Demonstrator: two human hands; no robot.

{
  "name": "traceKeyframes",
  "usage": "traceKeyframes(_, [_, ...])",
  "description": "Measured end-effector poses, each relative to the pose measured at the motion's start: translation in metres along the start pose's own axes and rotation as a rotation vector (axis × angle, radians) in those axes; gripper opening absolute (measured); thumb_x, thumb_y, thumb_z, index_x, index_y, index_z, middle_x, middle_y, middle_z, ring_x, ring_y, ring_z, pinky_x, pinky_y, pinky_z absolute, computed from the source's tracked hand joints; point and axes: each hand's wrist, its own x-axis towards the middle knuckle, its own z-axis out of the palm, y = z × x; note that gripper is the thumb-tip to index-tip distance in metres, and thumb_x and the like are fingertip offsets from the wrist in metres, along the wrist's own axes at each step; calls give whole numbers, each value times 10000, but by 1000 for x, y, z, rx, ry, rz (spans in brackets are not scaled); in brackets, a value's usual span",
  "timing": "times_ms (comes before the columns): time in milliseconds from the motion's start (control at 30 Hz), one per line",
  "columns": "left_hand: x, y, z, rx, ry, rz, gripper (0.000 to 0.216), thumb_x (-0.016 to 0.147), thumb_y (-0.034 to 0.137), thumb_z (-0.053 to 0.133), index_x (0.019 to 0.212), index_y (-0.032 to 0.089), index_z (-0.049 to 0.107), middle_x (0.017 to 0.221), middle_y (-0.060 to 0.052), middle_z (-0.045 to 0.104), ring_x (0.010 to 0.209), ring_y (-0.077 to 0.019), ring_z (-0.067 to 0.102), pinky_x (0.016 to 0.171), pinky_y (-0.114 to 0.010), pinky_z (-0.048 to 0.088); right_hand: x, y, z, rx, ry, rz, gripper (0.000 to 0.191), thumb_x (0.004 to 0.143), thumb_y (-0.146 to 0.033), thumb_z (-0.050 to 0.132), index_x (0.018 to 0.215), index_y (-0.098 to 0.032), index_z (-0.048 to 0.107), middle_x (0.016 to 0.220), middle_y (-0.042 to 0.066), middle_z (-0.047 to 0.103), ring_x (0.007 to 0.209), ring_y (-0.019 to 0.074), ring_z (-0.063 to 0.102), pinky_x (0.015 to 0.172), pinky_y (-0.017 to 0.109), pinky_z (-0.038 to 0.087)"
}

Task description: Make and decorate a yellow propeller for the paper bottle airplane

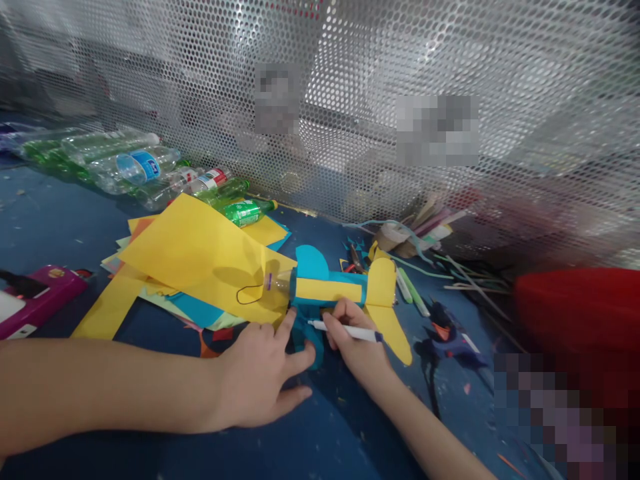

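Observation:
In the head view a plastic bottle model (327, 291) lies on its side, wrapped in blue and yellow paper with rounded paper pieces like wings and a tail. Its clear neck end points left, with a dark loop of cord by it. My right hand (357, 347) grips a white marker (350, 330), whose tip is at the blue paper piece (314, 350) on the model's near side. Fingers spread, my left hand (265, 373) rests against that same blue piece and partly covers it.
Sheets of coloured paper (200, 253) pile up on the left, with several plastic bottles (145, 167) behind. A purple power strip (45, 300) sits at far left. On the right lie a glue gun (453, 340) and paper strips. A perforated metal screen (200, 87) stands behind.

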Motion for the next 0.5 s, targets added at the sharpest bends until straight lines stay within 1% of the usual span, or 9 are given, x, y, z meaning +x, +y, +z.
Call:
traceKeyframes(200, [0,0,0,-4,19,0,519,920,565,374,1348,284,458,1475,-222,363,901,-344,642,698,-495,513,0,0,0,2,-5,6,271,832,-309,558,635,-241,384,428,-87,428,396,92,360,413,214,284])
traceKeyframes(333, [0,0,0,-9,13,-10,514,916,568,384,1341,291,468,1481,-209,361,917,-341,637,715,-496,509,0,1,-1,-8,-18,2,274,836,-309,558,634,-243,384,432,-88,426,398,95,361,416,218,284])
traceKeyframes(500, [0,0,0,-14,7,-9,516,916,567,387,1342,287,460,1483,-220,349,908,-338,638,713,-481,502,-1,1,-1,1,-21,3,272,834,-310,561,638,-245,385,435,-89,421,400,96,358,417,219,284])
